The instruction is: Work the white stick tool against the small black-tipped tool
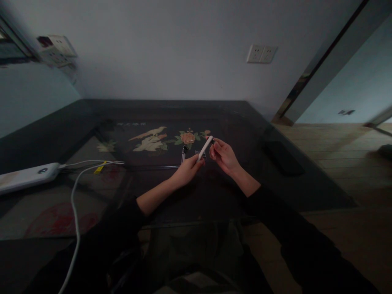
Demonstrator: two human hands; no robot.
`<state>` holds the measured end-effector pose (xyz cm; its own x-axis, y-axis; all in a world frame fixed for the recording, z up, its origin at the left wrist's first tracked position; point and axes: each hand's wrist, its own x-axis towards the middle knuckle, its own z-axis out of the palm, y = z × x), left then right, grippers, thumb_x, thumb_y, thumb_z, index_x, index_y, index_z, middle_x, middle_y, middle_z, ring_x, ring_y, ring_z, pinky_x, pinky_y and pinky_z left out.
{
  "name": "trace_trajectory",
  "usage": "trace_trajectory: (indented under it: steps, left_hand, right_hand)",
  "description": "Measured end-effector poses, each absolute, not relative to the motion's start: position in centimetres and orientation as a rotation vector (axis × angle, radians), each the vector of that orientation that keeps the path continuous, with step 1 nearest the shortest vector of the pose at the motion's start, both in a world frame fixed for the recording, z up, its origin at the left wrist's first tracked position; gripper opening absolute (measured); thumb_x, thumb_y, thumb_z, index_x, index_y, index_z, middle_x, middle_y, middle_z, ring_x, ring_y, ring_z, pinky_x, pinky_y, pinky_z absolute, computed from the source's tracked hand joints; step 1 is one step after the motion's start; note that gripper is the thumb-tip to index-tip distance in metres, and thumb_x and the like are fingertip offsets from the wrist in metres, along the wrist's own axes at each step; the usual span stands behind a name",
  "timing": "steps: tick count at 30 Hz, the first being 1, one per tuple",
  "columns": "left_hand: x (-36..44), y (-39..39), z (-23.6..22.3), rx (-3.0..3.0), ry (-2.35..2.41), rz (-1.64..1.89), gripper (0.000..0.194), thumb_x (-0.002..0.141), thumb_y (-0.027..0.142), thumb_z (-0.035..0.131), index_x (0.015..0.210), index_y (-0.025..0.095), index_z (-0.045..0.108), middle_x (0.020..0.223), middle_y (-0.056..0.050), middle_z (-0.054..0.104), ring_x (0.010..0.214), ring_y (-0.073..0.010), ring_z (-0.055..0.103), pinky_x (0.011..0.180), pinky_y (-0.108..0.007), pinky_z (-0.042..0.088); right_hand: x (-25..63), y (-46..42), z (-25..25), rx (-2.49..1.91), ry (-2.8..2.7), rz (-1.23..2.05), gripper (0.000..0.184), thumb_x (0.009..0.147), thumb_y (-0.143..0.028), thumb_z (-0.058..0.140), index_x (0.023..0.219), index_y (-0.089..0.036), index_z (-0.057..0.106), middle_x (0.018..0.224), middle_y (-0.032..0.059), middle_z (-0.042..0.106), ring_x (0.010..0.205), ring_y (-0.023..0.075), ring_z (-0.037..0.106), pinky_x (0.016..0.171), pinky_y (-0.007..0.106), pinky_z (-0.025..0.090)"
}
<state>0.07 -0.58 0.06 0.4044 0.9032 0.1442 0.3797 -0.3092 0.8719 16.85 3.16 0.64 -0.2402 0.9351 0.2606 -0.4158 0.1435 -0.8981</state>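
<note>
My left hand [190, 166] is closed around the lower end of a slim white stick [204, 148], which tilts up and to the right above the dark table. At its upper end, the fingers of my right hand [224, 155] are curled in a pinch. A small dark bit shows between those fingertips and the stick; its kind is too small to tell. Just behind my left hand lies a narrow shiny metal piece [183, 152]. Another small metallic item [200, 154] is partly hidden beyond the stick.
The dark glossy table [232, 204] bears a bird-and-flower picture [150, 143]. At left lies a white power strip [30, 176] with a white cable [75, 204] and a yellow tag [99, 168]. A flat black object [283, 158] rests at right. Wall sockets [261, 54] are behind.
</note>
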Motion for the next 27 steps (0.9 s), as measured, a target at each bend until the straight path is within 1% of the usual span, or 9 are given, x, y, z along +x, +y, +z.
trace_trajectory:
  steps: [6,13,20,27]
  left_hand:
    - [0.3,-1.0,0.3,1.891,1.055,0.794,0.022,0.092,0.035,0.041,0.085,0.018,0.053,0.058,0.005,0.041,0.053,-0.0109,0.04,0.052,-0.023,0.032]
    - [0.2,-0.7,0.6,1.867,1.04,0.824,0.022,0.092,0.034,0.041,0.082,0.018,0.052,0.057,0.006,0.039,0.053,-0.0108,0.038,0.051,-0.023,0.031]
    - [0.0,-0.1,0.3,1.88,1.089,0.842,0.02,0.091,0.032,0.042,0.081,0.018,0.052,0.058,0.005,0.039,0.054,-0.0114,0.038,0.053,-0.024,0.03]
    - [-0.3,0.3,0.2,1.859,1.165,0.884,0.021,0.091,0.033,0.041,0.081,0.018,0.051,0.058,0.005,0.039,0.055,-0.0121,0.038,0.054,-0.024,0.029]
  right_hand:
    - [16.9,3.3,0.4,-0.619,-1.196,1.428,0.044,0.074,-0.051,0.072,0.104,-0.019,0.07,0.052,-0.007,0.049,0.048,0.0077,0.039,0.047,0.025,0.03]
    - [17.0,3.4,0.4,-0.6,-1.207,1.426,0.045,0.074,-0.052,0.073,0.106,-0.019,0.069,0.052,-0.0076,0.048,0.046,0.0074,0.037,0.046,0.025,0.029]
    - [17.0,3.3,0.5,-0.588,-1.218,1.411,0.04,0.075,-0.051,0.072,0.1,-0.021,0.07,0.052,-0.0066,0.049,0.046,0.0078,0.037,0.047,0.026,0.028]
    - [17.1,3.3,0.5,-0.573,-1.223,1.411,0.036,0.075,-0.05,0.073,0.094,-0.02,0.068,0.051,-0.0067,0.05,0.046,0.0077,0.037,0.046,0.026,0.027]
